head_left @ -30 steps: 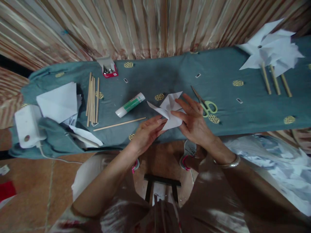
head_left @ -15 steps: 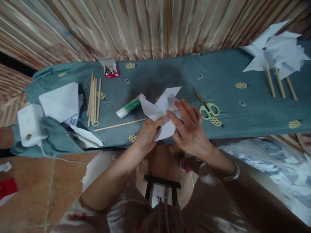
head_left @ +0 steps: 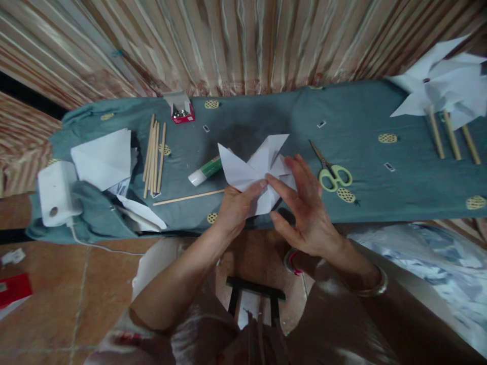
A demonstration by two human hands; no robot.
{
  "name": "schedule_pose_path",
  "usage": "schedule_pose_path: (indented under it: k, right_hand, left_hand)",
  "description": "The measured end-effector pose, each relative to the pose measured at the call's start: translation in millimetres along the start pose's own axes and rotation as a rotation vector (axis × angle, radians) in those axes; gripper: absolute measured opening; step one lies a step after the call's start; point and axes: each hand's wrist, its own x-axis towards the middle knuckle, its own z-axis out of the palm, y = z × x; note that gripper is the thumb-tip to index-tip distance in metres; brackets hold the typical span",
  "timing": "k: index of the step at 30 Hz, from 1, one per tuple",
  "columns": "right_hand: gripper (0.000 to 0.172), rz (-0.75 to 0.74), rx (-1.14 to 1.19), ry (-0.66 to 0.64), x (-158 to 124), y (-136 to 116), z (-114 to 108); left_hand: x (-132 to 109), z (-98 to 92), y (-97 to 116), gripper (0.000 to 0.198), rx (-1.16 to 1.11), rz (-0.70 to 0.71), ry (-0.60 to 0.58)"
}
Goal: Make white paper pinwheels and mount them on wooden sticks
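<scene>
A white paper pinwheel (head_left: 262, 165) with folded blades is over the front part of the table, near the middle. My left hand (head_left: 236, 208) grips its lower left side, thumb on top close to the centre, other fingers hidden beneath. The index fingertip of my right hand (head_left: 304, 205) touches the pinwheel's centre; its thumb is spread away from the paper and its other fingers stretch over the right blade. Partly under the pinwheel lies a green and white glue stick (head_left: 207, 171). A thin wooden stick (head_left: 188, 197) runs toward my left hand. Green-handled scissors (head_left: 331, 170) rest right of my right hand.
At left are several wooden sticks (head_left: 154, 157), white paper sheets (head_left: 102, 159) and a white power adapter (head_left: 57, 192) with a cord. A small red box (head_left: 183, 112) of metal pins stands behind. Finished pinwheels (head_left: 437, 83) on sticks lie far right on the green cloth (head_left: 266, 111).
My right thumb has moved off the pinwheel's lower blade and spread away. The pinwheel has turned slightly in my left hand. The whole view has shifted a little.
</scene>
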Motion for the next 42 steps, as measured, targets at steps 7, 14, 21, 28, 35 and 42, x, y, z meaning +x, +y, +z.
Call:
schedule_pose_path:
  k: [7, 14, 21, 28, 35, 42]
  right_hand:
    - [0.068, -0.001, -0.043, -0.01, 1.5, -2.5, -0.1]
    - [0.051, 0.064, -0.129, 0.171, 5.5, 20.3, -24.3]
    - [0.025, 0.305, -0.277, 0.24, -0.6, 75.6, -47.3]
    - [0.024, 0.244, -0.29, 0.028, -2.5, 75.0, -30.1]
    - [0.019, 0.246, -0.359, -0.051, 6.4, 76.7, -26.8]
    - [0.017, 0.239, -0.073, -0.052, 10.6, 62.2, -16.0]
  left_hand:
    - [1.7, -1.1, -0.4, 0.021, 0.031, 0.021, 0.033]
    - [6.1, -2.5, -1.0, 0.029, 0.038, -0.008, 0.079]
    - [13.6, -6.7, 13.0, 0.029, 0.058, 0.157, 0.085]
    - [23.5, -8.3, 19.9, 0.033, 0.147, 0.33, 0.136]
    - [26.6, -7.9, 13.2, 0.026, 0.187, 0.376, 0.079]
    - [28.0, -9.8, 15.5, 0.035, 0.187, 0.387, 0.091]
